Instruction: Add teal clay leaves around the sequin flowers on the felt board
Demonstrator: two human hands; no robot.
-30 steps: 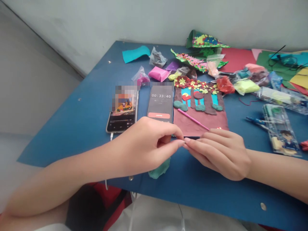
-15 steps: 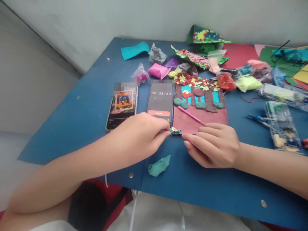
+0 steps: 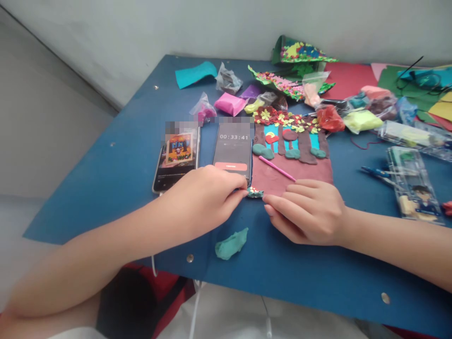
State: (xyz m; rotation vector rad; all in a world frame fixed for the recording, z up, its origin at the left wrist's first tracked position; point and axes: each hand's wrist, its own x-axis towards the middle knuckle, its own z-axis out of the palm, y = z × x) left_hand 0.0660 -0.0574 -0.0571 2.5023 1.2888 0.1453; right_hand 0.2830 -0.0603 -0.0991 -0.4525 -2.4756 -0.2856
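My left hand [image 3: 205, 200] is curled, its fingertips pinching a small green clay piece with light dots [image 3: 254, 192] at the near left corner of the brown clay picture [image 3: 293, 155]. My right hand [image 3: 307, 212] lies beside it on the blue table [image 3: 116, 165], fingers held together and pointing at that piece, holding nothing I can see. A pink stick [image 3: 277, 168] rests on the brown clay just above my right hand. A lump of teal clay [image 3: 231, 244] sits near the table's front edge, below both hands.
Two phones lie left of the picture: one showing an image [image 3: 176, 157], one showing a timer [image 3: 233, 150]. Bags of coloured clay [image 3: 229, 103], paper craft pieces [image 3: 282, 82], coloured sheets [image 3: 348, 80] and a clear pencil case [image 3: 413, 188] crowd the back and right.
My hands, touching fingertip to fingertip a second ago, have drawn apart, uncovering the small dotted green piece. The timer went from 00:33:40 to 00:33:41. The view shifted slightly.
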